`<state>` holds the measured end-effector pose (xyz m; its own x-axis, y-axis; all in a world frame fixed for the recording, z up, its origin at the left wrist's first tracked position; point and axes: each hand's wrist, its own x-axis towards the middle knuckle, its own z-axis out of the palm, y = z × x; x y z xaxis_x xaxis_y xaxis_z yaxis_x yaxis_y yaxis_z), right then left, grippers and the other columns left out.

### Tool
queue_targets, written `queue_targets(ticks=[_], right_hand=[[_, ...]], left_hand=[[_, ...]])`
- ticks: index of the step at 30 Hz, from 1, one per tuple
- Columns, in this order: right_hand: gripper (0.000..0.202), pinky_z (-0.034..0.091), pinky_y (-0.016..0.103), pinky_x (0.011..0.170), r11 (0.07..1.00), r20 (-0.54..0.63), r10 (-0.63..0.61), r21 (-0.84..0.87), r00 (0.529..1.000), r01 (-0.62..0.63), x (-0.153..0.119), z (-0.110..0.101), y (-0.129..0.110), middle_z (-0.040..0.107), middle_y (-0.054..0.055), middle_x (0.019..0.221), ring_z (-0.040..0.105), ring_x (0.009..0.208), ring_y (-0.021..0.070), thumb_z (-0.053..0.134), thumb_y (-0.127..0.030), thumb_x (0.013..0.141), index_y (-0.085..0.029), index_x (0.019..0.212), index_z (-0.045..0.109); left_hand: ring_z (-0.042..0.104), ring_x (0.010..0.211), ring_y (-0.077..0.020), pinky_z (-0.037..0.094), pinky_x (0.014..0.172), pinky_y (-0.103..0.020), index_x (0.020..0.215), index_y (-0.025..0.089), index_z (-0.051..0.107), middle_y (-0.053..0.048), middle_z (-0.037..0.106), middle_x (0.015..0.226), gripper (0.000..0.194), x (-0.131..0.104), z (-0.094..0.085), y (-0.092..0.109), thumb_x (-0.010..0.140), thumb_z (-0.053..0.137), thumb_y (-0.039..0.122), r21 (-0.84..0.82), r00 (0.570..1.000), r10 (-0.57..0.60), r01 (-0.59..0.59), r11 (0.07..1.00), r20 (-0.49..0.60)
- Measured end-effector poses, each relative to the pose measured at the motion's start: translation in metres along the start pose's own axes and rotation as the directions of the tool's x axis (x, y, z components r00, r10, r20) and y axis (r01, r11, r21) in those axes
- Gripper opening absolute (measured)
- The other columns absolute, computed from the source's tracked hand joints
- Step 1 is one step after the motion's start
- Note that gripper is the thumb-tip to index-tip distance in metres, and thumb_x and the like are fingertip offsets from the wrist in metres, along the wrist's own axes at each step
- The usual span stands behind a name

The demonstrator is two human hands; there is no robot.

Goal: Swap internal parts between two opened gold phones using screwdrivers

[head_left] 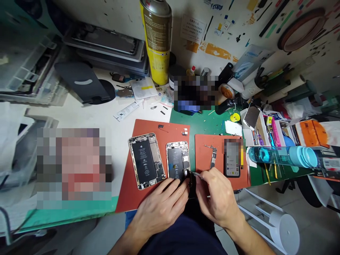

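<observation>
Fingers of the left hand (163, 209) lay close together on the lower edge of an opened phone (175, 157), centre of the frame; any grip could not be determined. The right hand (219, 198), lower right of centre, was pinched on a slim metal tool (198, 175) at that phone's right side. A larger opened phone (145, 159) lay left on a red mat (127, 191). Upper centre, a yellow spray can (160, 67) stood upright.
</observation>
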<state>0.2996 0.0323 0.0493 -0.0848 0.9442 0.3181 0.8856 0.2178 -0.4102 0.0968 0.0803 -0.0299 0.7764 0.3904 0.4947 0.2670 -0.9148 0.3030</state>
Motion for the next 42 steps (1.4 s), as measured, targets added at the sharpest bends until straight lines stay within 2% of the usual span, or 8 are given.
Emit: queue_targets(ticks=[7, 11, 14, 18, 22, 28, 34, 42], right_hand=[[0.021, 0.050, 0.034, 0.060, 0.999, -0.081, 0.043, 0.008, 0.996, -0.042, -0.007, 0.003, 0.002, 0.066, 0.004, 0.083, 0.056, 0.065, 0.0183, 0.062, -0.004, 0.105, -0.017, 0.121, 0.057], [0.024, 0.058, 0.030, 0.066, 0.976, -0.190, 0.207, 0.111, 0.960, -0.189, -0.015, -0.002, 0.004, 0.073, 0.004, 0.092, 0.069, 0.072, 0.0168, 0.067, -0.008, 0.104, -0.021, 0.123, 0.059], [0.019, 0.060, 0.025, 0.063, 0.852, -0.217, 0.493, 0.317, 0.842, -0.417, -0.025, -0.006, 0.009, 0.073, 0.000, 0.089, 0.073, 0.070, 0.0150, 0.071, -0.020, 0.105, -0.024, 0.120, 0.060], [0.027, 0.058, 0.024, 0.060, 0.514, -0.078, 0.792, 0.622, 0.606, -0.591, -0.039, -0.009, 0.017, 0.069, -0.004, 0.081, 0.069, 0.065, 0.0134, 0.079, -0.040, 0.102, -0.026, 0.112, 0.059], [0.036, 0.056, 0.023, 0.060, 0.387, -0.046, 0.851, 0.728, 0.523, -0.565, -0.050, -0.010, 0.018, 0.066, -0.005, 0.078, 0.067, 0.065, 0.0132, 0.085, -0.047, 0.096, -0.026, 0.110, 0.059], [0.036, 0.056, 0.024, 0.057, 0.351, -0.061, 0.865, 0.784, 0.498, -0.513, -0.065, -0.018, 0.021, 0.070, -0.004, 0.078, 0.069, 0.063, 0.0145, 0.085, -0.047, 0.096, -0.026, 0.111, 0.059], [0.042, 0.057, 0.024, 0.058, 0.427, -0.298, 0.902, 0.726, 0.312, -0.539, -0.090, -0.033, 0.037, 0.071, -0.003, 0.076, 0.071, 0.063, 0.0151, 0.089, -0.050, 0.091, -0.024, 0.110, 0.061], [0.035, 0.061, 0.033, 0.068, 0.463, -0.426, 0.883, 0.730, 0.195, -0.503, -0.118, -0.041, 0.042, 0.076, 0.001, 0.081, 0.080, 0.071, 0.0223, 0.081, -0.048, 0.099, -0.024, 0.111, 0.057]], left_hand=[[0.070, 0.112, -0.0306, 0.054, 0.104, -0.050, 0.126, 0.010, 0.076, -0.011, 0.080, 0.132, 0.028, -0.001, 0.001, -0.001, 0.104, 0.061, 0.014, 0.010, 1.000, -0.008, 0.008, 1.000, 0.019], [0.070, 0.111, -0.0299, 0.053, 0.103, -0.049, 0.127, 0.011, 0.076, -0.010, 0.079, 0.135, 0.028, 0.000, -0.002, -0.002, 0.106, 0.058, 0.015, 0.026, 0.999, 0.001, -0.002, 1.000, 0.043], [0.071, 0.111, -0.0282, 0.053, 0.103, -0.047, 0.127, 0.013, 0.075, -0.009, 0.080, 0.133, 0.027, 0.002, -0.007, -0.002, 0.106, 0.058, 0.012, -0.009, 0.999, -0.019, 0.019, 1.000, 0.027], [0.072, 0.107, -0.0226, 0.054, 0.099, -0.041, 0.128, 0.018, 0.073, -0.005, 0.082, 0.121, 0.028, 0.016, -0.012, 0.003, 0.104, 0.065, 0.005, -0.119, 0.979, -0.190, 0.181, 0.976, -0.076], [0.070, 0.096, -0.0199, 0.056, 0.092, -0.038, 0.118, 0.020, 0.072, -0.004, 0.080, 0.108, 0.013, 0.046, -0.006, 0.014, 0.111, 0.061, 0.023, -0.219, 0.945, -0.326, 0.312, 0.925, -0.032], [0.065, 0.086, -0.0178, 0.053, 0.084, -0.035, 0.102, 0.020, 0.070, -0.001, 0.074, 0.093, 0.022, 0.076, 0.012, 0.021, 0.114, 0.052, 0.017, -0.329, 0.972, -0.232, 0.234, 0.915, 0.047], [0.060, 0.088, -0.0205, 0.046, 0.079, -0.035, 0.102, 0.019, 0.070, -0.003, 0.072, 0.093, 0.017, 0.107, 0.040, 0.022, 0.113, 0.056, 0.019, -0.158, 0.983, -0.135, 0.153, 0.975, 0.123], [0.052, 0.086, -0.0252, 0.036, 0.073, -0.039, 0.095, 0.019, 0.071, -0.006, 0.066, 0.089, 0.020, 0.132, 0.077, 0.028, 0.109, 0.058, 0.014, -0.018, 0.975, -0.151, 0.156, 0.988, 0.161]])
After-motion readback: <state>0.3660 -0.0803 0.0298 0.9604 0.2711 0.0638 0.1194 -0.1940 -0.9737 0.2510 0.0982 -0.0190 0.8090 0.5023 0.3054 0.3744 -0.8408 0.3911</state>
